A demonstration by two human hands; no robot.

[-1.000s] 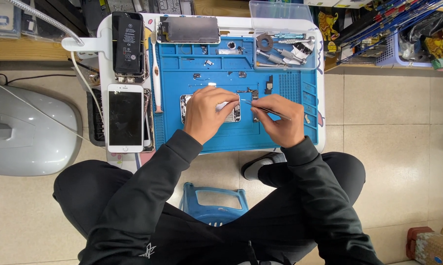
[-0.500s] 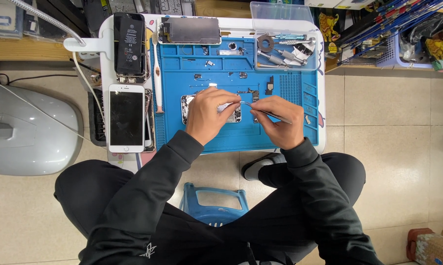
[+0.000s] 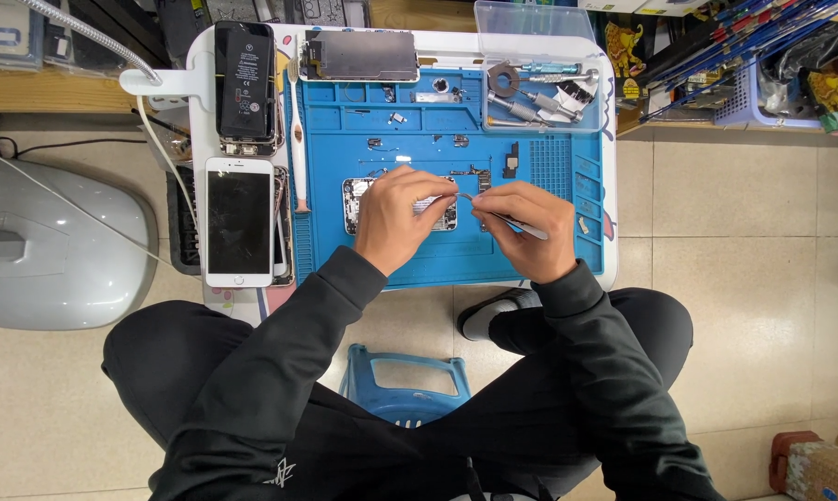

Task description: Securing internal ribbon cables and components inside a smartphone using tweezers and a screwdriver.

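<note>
An opened phone body [image 3: 356, 204] lies on a blue repair mat [image 3: 409, 139] on a small white table. My left hand [image 3: 396, 218] rests on top of the phone body and holds it down, fingers pressed on its middle. My right hand [image 3: 521, 227] grips a thin silver tool [image 3: 511, 221] like a pen, its tip pointing left at the phone's right end beside my left fingertips. Small screws and loose parts [image 3: 382, 144] lie scattered on the mat above the phone.
A white phone [image 3: 239, 221] and a black phone [image 3: 244, 79] lie at the table's left side, next to a white toothbrush [image 3: 298, 121]. A detached screen [image 3: 361, 56] sits at the back. A clear tray of tools [image 3: 539, 88] stands back right. A blue stool [image 3: 405, 380] is under me.
My hands have shifted very slightly over the phone body; the tool tip stays at its right end. Nothing else has moved.
</note>
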